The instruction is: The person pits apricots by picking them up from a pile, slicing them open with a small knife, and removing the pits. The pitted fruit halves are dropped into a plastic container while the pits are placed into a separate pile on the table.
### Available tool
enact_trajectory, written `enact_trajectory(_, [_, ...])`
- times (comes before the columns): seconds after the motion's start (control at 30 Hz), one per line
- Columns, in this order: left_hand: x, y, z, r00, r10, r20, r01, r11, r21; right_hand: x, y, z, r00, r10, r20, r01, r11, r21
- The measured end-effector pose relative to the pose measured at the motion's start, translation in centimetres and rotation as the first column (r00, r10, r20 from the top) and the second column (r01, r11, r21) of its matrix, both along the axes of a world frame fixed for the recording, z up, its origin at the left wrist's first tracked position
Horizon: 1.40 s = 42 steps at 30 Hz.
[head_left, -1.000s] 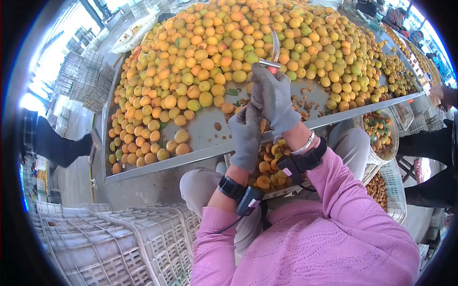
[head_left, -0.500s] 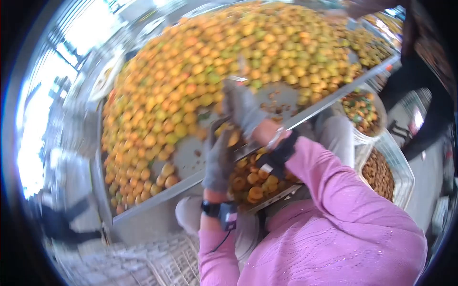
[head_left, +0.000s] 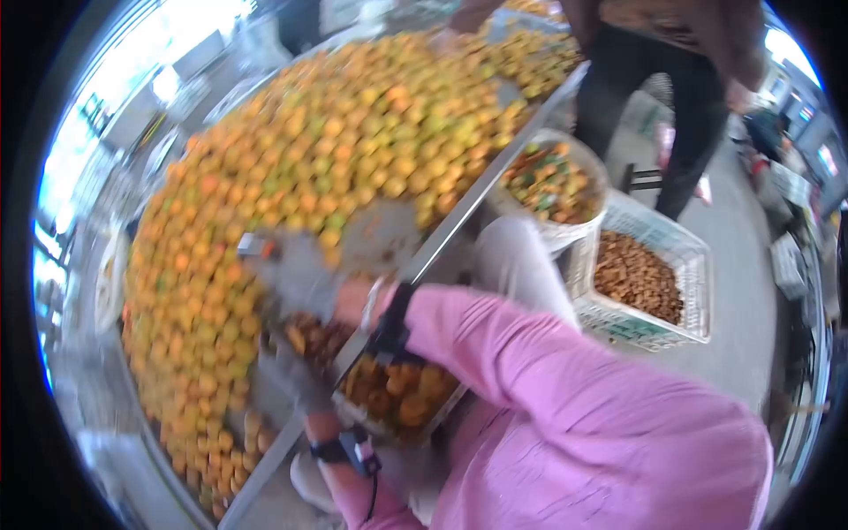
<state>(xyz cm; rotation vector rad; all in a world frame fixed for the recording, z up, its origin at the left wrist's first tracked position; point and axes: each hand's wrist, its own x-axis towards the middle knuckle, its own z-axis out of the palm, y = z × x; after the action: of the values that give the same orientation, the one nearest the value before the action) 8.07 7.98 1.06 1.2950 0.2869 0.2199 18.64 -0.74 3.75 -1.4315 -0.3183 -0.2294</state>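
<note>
My gloved right hand (head_left: 305, 278) is over the heap of apricots (head_left: 291, 168), blurred by motion. At its fingers shows a small tool with a shiny metal end (head_left: 254, 246), the hand closed about it. Just below, my gloved left hand (head_left: 291, 375) is close to the tray's near edge, its fingers smeared; I cannot tell whether it holds anything. Between the hands and the rim lies a dark brown pile of pits (head_left: 325, 340). A box of opened apricots (head_left: 402, 393) sits below the rim, partly under my right forearm.
The metal tray's rim (head_left: 477, 190) runs diagonally beside me. Right of my knee stand a white bucket of mixed fruit scraps (head_left: 552, 185) and a white crate (head_left: 654, 331) of brown pits. Another person in dark trousers (head_left: 654, 79) stands beyond, one hand (head_left: 450, 40) over the tray.
My view has turned right, bringing more of the bucket, crate and other person into sight. Both hands now appear lower and further left in view, still close together.
</note>
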Motion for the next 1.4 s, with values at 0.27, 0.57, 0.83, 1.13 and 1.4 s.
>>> enact_trajectory(0.27, [-4.2,1.8,-1.4,0.924,-0.361,0.124,0.344,0.929,0.138,-1.5,-11.4,1.9,0.995,0.027,-0.099,0.005,0.95,0.312])
enact_trajectory(0.57, [-8.5,0.2,-15.3,0.807,-0.576,-0.128,0.546,0.646,0.534,-8.2,-20.7,-2.5,0.928,-0.14,-0.345,0.27,0.891,0.365])
enact_trajectory(0.83, [-10.0,-1.0,-9.1,0.899,-0.392,-0.194,0.316,0.274,0.909,-10.8,-25.4,-0.7,0.934,-0.174,-0.311,0.28,0.899,0.336])
enact_trajectory(1.13, [-12.3,-2.9,-3.6,0.905,-0.201,-0.375,0.273,0.95,0.149,-10.6,-25.1,-3.2,0.921,-0.145,-0.362,0.28,0.891,0.357])
enact_trajectory(1.4, [-3.8,8.1,0.2,0.959,0.28,-0.037,-0.248,0.898,0.363,-8.3,-19.9,-6.3,0.908,0.032,-0.417,0.117,0.938,0.327])
